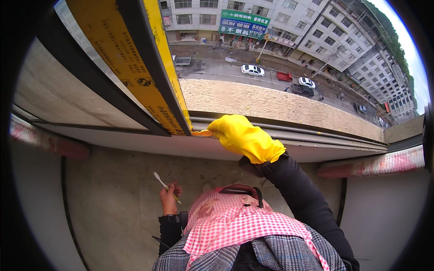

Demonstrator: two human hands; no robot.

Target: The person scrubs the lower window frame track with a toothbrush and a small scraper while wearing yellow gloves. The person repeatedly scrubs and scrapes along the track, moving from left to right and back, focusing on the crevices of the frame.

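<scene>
My right hand [245, 137] wears a yellow rubber glove and reaches to the window's bottom track [305, 139]. Its fingers are closed on a small flat orange item [202, 133], whose kind I cannot make out. The tip of that item meets the foot of the dark sliding sash frame [162, 74], which carries yellow protective film with printing. Low on the left, away from the sill, my bare left hand [169, 200] grips what looks like a toothbrush [162, 181] with a pale head and a greenish handle.
Beyond the open window is a rough outer ledge [271, 98], with a street far below holding cars and a red truck [284, 76]. White-and-red wrapped rails [379, 164] flank the window inside. A pink checked apron [234, 223] covers my front above the tiled floor [108, 203].
</scene>
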